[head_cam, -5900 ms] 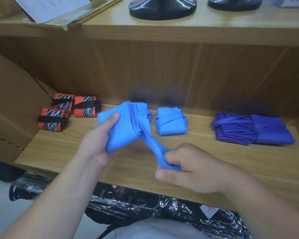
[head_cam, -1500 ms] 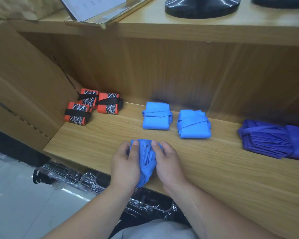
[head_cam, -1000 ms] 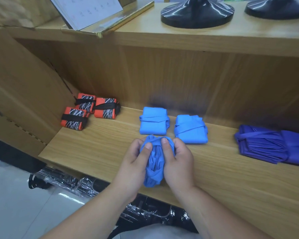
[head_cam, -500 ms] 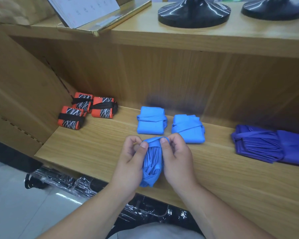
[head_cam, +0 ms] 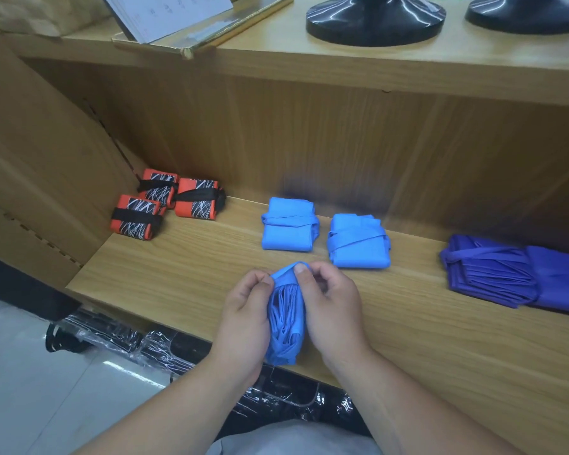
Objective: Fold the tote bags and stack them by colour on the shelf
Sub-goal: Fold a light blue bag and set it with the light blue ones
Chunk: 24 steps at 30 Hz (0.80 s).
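Your left hand [head_cam: 243, 320] and right hand [head_cam: 332, 310] flank the light-blue tote bag [head_cam: 286, 323]. It sits at the front edge of the shelf [head_cam: 178, 274], about mid-length, near end reaching the lip. The bag is bunched into a narrow roll pointing toward the shelf's back wall, with long creases and strap lengths running along it, not a flat square. A strap loop [head_cam: 289, 268] arches over its far end. Left grip: thumb and fingers curled, pinching the loop's side, palm against the roll. Right grip: thumb tip pressed on the loop's top, fingers curled behind it; cannot tell what the hidden fingertips do. Deeper on the shelf, near its back wall, lie a first packet [head_cam: 288, 229] and a second packet [head_cam: 358, 243], side by side and apart. Both are the same light blue, squarish, each with a strap wrapped across. Toward the shelf's right end a pleated dark-blue bag [head_cam: 486, 274] with a strap over it touches a smooth dark-blue bag [head_cam: 559, 280]. At the shelf's left wall are three orange bundles [head_cam: 196, 203] with white scribble print and black bands, clustered close. On the board above the shelf are two black round bases [head_cam: 375, 21] and a white card [head_cam: 165, 11] in a gold stand. Below the shelf's front edge are black wrapped items [head_cam: 112, 339].
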{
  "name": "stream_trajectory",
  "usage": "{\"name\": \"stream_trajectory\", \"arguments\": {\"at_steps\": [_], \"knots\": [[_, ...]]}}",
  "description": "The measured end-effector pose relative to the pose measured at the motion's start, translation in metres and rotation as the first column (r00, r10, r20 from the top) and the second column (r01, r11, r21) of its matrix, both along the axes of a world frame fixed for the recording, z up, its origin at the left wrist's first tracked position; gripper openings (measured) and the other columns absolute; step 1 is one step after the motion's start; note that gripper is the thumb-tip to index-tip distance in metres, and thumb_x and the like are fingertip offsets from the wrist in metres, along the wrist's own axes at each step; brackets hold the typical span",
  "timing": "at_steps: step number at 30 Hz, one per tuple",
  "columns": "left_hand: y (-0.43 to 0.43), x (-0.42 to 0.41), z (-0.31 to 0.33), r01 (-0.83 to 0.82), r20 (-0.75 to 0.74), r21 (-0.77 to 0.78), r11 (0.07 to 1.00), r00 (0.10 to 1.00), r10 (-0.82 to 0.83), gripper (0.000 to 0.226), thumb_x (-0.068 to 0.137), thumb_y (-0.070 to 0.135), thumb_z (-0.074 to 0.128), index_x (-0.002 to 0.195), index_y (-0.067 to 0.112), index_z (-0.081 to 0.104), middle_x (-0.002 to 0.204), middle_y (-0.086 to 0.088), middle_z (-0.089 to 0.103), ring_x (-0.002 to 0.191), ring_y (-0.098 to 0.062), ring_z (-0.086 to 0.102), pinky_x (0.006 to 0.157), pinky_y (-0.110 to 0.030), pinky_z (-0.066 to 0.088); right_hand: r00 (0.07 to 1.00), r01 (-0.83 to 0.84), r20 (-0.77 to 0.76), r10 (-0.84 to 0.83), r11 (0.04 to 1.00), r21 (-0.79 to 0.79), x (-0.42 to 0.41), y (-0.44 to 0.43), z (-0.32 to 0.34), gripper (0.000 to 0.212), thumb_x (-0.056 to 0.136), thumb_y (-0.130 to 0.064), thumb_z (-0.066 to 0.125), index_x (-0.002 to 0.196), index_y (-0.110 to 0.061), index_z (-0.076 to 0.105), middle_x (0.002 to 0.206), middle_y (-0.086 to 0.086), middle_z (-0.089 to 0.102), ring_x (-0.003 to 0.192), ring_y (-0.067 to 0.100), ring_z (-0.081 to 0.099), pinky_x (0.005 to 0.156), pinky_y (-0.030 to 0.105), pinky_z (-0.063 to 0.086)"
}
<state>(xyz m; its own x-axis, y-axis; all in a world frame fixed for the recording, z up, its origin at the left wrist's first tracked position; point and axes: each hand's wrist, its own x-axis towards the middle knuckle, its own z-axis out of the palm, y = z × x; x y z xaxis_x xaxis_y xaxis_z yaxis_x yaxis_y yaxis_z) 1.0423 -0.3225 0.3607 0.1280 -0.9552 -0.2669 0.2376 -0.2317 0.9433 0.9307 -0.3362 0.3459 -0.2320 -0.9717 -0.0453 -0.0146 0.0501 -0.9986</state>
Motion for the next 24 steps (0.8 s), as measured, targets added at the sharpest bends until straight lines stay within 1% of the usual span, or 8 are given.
{"name": "stream_trajectory", "arguments": {"at_steps": [3,6,8,10,14,18,21,24], "knots": [[0.001,-0.001,-0.002,-0.024,0.038,-0.002,1.0,0.999,0.024,0.023,0.092,0.024,0.054,0.069,0.019,0.058,0.07,-0.011,0.051,0.065,-0.022,0.044,0.06,-0.035,0.037,1.0,-0.013,0.005,0.013,0.999,0.033,0.004,-0.001,0.0,0.027,0.098,-0.021,0.064,0.071,-0.013,0.063,0.065,-0.002,0.063,0.062,0.011,0.054,0.062,0.031,0.046],[0.0,0.002,-0.006,-0.048,-0.043,0.029,0.998,0.998,0.049,0.029,0.101,0.011,0.049,0.073,0.015,0.056,0.067,-0.011,0.052,0.06,-0.019,0.047,0.058,-0.033,0.039,0.993,-0.067,0.107,0.056,0.993,0.098,0.005,-0.002,0.0,0.037,0.095,-0.023,0.065,0.065,-0.007,0.051,0.062,0.002,0.048,0.062,0.014,0.042,0.061,0.032,0.035],[0.0,0.004,-0.006,-0.045,-0.132,0.055,0.997,0.99,0.052,0.028,0.102,0.006,0.046,0.075,0.013,0.051,0.063,-0.008,0.052,0.055,-0.017,0.048,0.053,-0.029,0.041,0.962,-0.104,0.269,0.051,0.978,0.184,0.006,-0.004,0.001,0.033,0.093,-0.023,0.066,0.072,0.0,0.055,0.07,0.01,0.052,0.07,0.019,0.046,0.068,0.035,0.037],[0.0,0.005,-0.006,-0.054,-0.181,0.067,0.996,0.981,0.065,0.029,0.102,0.005,0.046,0.074,0.013,0.049,0.06,-0.005,0.052,0.052,-0.014,0.049,0.049,-0.025,0.042,0.911,-0.116,0.411,-0.012,0.952,0.284,0.007,-0.004,0.001,0.02,0.095,-0.017,0.065,0.078,-0.005,0.066,0.078,0.013,0.063,0.077,0.022,0.056,0.076,0.038,0.043],[-0.002,0.003,-0.004,-0.072,-0.173,0.039,0.997,0.982,0.078,0.031,0.102,0.007,0.047,0.072,0.013,0.048,0.06,-0.006,0.051,0.051,-0.014,0.048,0.047,-0.024,0.042,0.818,-0.141,0.569,-0.087,0.928,0.344,0.009,-0.004,0.004,0.016,0.096,-0.014,0.063,0.081,-0.011,0.069,0.079,0.011,0.069,0.083,0.027,0.062,0.083,0.042,0.048],[-0.003,0.005,0.001,-0.09,-0.125,0.016,0.996,0.988,0.091,0.031,0.103,0.01,0.047,0.072,0.014,0.049,0.059,-0.005,0.052,0.051,-0.014,0.046,0.048,-0.026,0.04,0.894,-0.128,0.448,0.017,0.967,0.218,0.01,-0.006,0.005,0.033,0.1,-0.028,0.06,0.08,-0.003,0.066,0.079,0.011,0.067,0.079,0.023,0.06,0.077,0.039,0.047],[-0.005,0.006,0.002,-0.076,-0.053,-0.027,0.997,0.996,0.075,0.033,0.104,0.011,0.047,0.072,0.016,0.049,0.061,-0.005,0.05,0.053,-0.014,0.044,0.05,-0.028,0.039,0.921,-0.203,0.356,0.16,0.975,0.089,0.008,-0.004,0.005,0.05,0.084,-0.043,0.075,0.085,0.004,0.059,0.082,0.014,0.063,0.079,0.023,0.058,0.074,0.04,0.048],[-0.005,0.012,0.0,-0.018,0.047,-0.069,0.997,0.999,0.022,0.034,0.105,0.01,0.047,0.071,0.016,0.051,0.065,-0.008,0.048,0.057,-0.016,0.043,0.052,-0.03,0.038,0.925,-0.238,0.315,0.212,0.97,0.044,0.0,-0.002,0.006,0.022,0.08,-0.015,0.084,0.088,-0.005,0.066,0.083,0.007,0.071,0.078,0.016,0.066,0.073,0.028,0.055]]}}
